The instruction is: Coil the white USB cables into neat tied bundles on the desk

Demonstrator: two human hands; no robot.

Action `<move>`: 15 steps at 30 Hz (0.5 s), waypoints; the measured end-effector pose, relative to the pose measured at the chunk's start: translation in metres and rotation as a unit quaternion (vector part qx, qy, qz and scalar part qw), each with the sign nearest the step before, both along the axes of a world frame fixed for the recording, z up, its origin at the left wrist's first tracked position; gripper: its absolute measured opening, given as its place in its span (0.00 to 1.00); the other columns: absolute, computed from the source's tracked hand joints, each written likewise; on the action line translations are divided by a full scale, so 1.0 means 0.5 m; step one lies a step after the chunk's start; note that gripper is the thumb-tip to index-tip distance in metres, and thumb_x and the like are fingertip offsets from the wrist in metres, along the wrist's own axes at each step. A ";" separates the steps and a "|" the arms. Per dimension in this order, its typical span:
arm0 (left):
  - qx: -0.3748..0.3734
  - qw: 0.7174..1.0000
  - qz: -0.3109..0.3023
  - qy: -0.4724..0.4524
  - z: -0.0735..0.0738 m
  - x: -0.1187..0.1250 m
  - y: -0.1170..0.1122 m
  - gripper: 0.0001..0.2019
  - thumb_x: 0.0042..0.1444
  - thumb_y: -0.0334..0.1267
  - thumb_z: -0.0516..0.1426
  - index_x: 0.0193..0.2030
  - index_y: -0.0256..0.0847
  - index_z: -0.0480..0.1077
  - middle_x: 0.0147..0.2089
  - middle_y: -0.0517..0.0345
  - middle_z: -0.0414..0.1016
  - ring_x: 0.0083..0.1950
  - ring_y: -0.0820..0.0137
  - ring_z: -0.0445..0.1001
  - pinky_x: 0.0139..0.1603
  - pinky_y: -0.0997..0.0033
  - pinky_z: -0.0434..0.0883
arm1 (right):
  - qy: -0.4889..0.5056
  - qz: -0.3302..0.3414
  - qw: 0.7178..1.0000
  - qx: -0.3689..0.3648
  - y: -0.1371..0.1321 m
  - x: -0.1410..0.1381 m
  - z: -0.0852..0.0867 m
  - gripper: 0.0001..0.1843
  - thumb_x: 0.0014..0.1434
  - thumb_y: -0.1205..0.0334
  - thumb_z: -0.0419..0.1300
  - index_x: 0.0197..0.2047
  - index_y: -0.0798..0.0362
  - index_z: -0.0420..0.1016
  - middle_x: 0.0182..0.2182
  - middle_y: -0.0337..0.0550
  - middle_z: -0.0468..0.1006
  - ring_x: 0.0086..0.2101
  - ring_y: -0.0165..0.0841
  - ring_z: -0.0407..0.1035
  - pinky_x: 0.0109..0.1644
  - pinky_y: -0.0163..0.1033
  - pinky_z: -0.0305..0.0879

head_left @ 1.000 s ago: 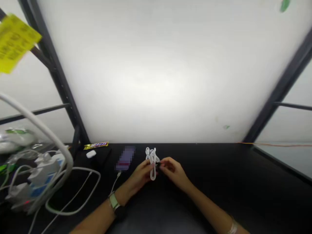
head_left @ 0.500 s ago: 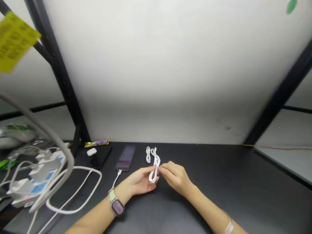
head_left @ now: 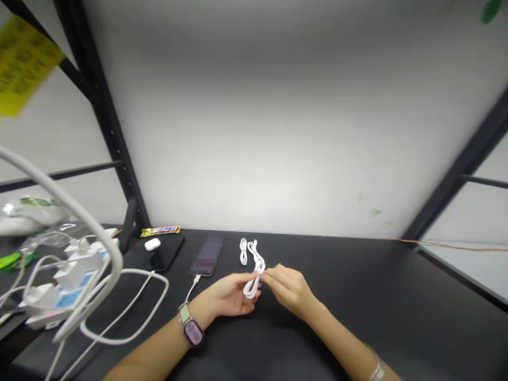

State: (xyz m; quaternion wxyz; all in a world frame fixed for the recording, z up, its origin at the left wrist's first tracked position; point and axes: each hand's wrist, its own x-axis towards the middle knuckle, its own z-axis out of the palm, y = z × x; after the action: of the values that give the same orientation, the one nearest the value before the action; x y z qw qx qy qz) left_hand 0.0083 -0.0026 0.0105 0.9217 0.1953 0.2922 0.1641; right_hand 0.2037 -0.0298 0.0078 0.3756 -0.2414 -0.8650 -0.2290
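A bundled white cable (head_left: 251,289) is held over the black table between my two hands. My left hand (head_left: 234,296), with a watch on its wrist, is closed on the bundle with the thumb on top and the fingers beneath. My right hand (head_left: 289,286) pinches at the middle of the same bundle from the right; its fingertips partly hide the spot they grip. Just beyond the hands, one more coiled white cable (head_left: 243,252) lies on the table. The upper loop of the held bundle reaches close beside it.
On the left lie a phone (head_left: 207,255) with a charging cord, a black tablet-like slab (head_left: 172,253), a white earbud case (head_left: 152,244) and a yellow snack wrapper (head_left: 161,230). A power strip (head_left: 59,307) with plugs and thick white cords (head_left: 115,254) crowds the near left. Black frame posts (head_left: 107,121) flank the table.
The whole view has shifted slightly. Both hands keep the same grip on the cable bundle, with little visible movement.
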 end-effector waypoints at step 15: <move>0.039 0.999 -0.010 0.017 -0.004 -0.006 0.006 0.09 0.51 0.38 0.60 0.33 0.32 0.69 0.24 0.59 0.72 0.26 0.76 0.72 0.29 0.78 0.61 | 0.025 -0.037 0.984 -0.170 -0.006 -0.009 0.006 0.08 0.62 0.66 0.51 0.43 0.54 0.68 0.37 0.48 0.72 0.35 0.32 0.68 0.36 0.35 0.67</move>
State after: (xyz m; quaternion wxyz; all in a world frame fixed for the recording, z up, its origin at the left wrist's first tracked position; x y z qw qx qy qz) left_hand 0.0054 0.0003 0.0087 0.9100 0.2362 0.2991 0.1629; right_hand 0.1990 -0.0328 0.0108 0.3420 -0.3392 -0.8721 -0.0863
